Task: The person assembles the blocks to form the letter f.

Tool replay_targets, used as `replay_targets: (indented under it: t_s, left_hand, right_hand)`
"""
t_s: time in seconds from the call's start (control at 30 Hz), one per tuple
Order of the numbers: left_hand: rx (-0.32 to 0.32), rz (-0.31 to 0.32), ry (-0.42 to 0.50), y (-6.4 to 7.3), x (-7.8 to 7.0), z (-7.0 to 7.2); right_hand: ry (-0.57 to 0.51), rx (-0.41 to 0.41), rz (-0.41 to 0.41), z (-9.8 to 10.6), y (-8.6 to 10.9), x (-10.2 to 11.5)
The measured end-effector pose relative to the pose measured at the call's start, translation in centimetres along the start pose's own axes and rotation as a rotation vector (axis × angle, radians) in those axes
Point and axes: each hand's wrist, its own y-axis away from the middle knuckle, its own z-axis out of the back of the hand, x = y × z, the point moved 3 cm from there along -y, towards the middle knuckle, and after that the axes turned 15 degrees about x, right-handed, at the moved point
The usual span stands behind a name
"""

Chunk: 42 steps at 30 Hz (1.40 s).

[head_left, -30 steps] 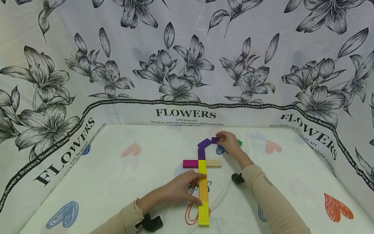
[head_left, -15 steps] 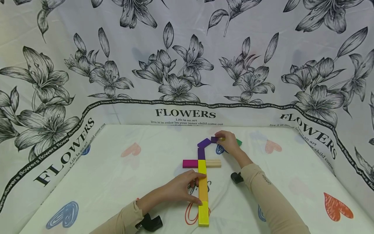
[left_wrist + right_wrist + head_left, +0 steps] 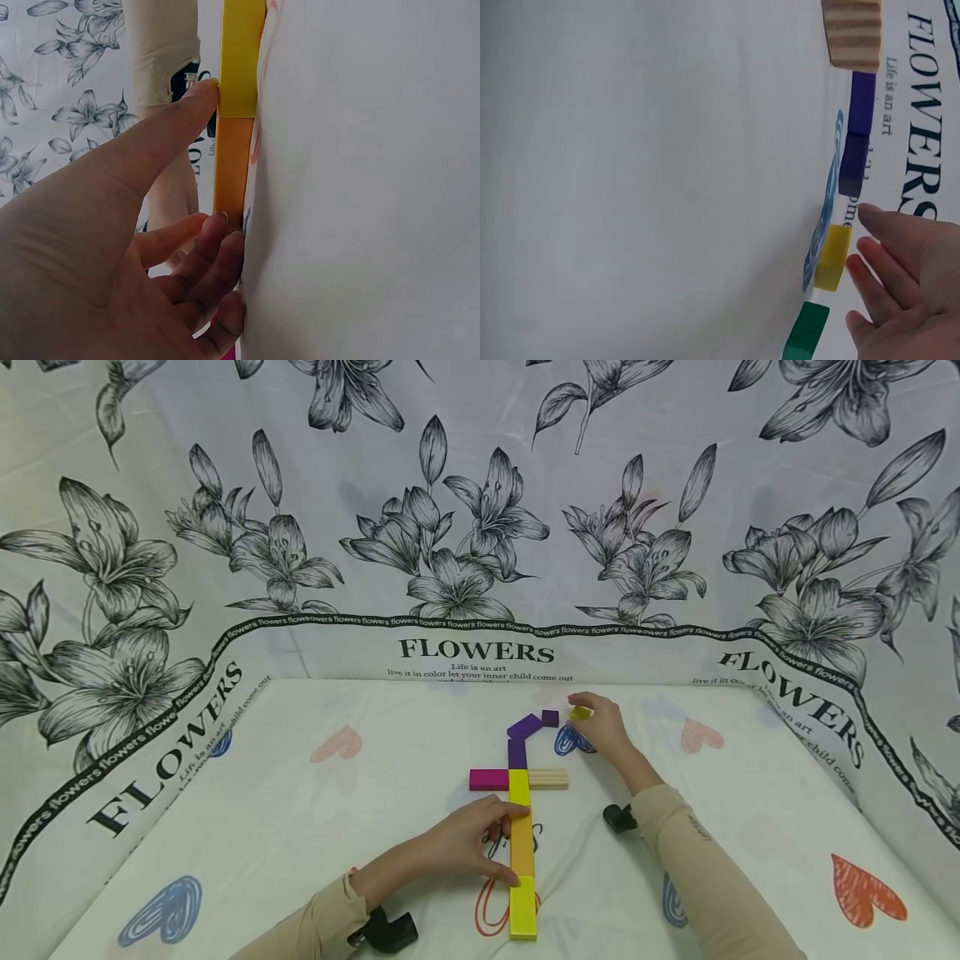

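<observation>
In the head view, my left hand [image 3: 468, 839] lies along the left side of a column of yellow and orange blocks. Its thumb and index finger touch the column near the two ends of the orange block [image 3: 522, 847]; the left wrist view shows the thumb beside the yellow block [image 3: 238, 67]. My right hand [image 3: 606, 731] is at the far end, fingers apart around a small yellow block [image 3: 832, 257]. The right wrist view shows the fingertips close beside this block, not wrapped round it; contact is unclear. A short dark purple block [image 3: 550, 718] stands left of it.
Two longer purple blocks [image 3: 524, 727] curve up from the column's top. A magenta block [image 3: 489, 780] and a ridged wooden block [image 3: 548, 779] flank the column. A green block [image 3: 806, 331] lies beyond the yellow one. Flower-printed cloth [image 3: 480, 527] hangs behind.
My right hand has shifted slightly right, away from the short dark purple block, uncovering it and more of the small yellow block. The green block is now hidden in the head view. My left hand stays put.
</observation>
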Motion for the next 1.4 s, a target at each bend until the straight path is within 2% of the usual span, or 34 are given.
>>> replay_targets:
  t_s: [0.17, 0.4, 0.5, 0.77, 1.13, 1.4]
  left_hand:
    - [0.003, 0.002, 0.003, 0.0, 0.0, 0.0]
    - [0.007, 0.006, 0.010, 0.0, -0.1, 0.0]
    - [0.007, 0.004, 0.010, 0.1, -0.1, 0.0]
    - [0.003, 0.001, 0.003, 0.0, 0.0, 0.0]
    - [0.006, -0.006, 0.009, 0.0, -0.1, 0.0]
    - [0.007, 0.012, 0.008, -0.1, 0.0, 0.1]
  right_hand:
    - [0.009, -0.033, -0.029, 0.6, 0.3, -0.6]
    - [-0.013, -0.034, -0.111, 0.9, 0.8, -0.9]
    - [-0.014, -0.056, -0.113, 1.0, 0.9, -1.0]
    - [-0.032, -0.105, -0.105, 0.9, 0.7, -1.1]
    - [0.024, -0.056, -0.053, 0.7, 0.0, -0.4]
    - [0.016, -0.032, -0.028, 0.7, 0.1, 0.1]
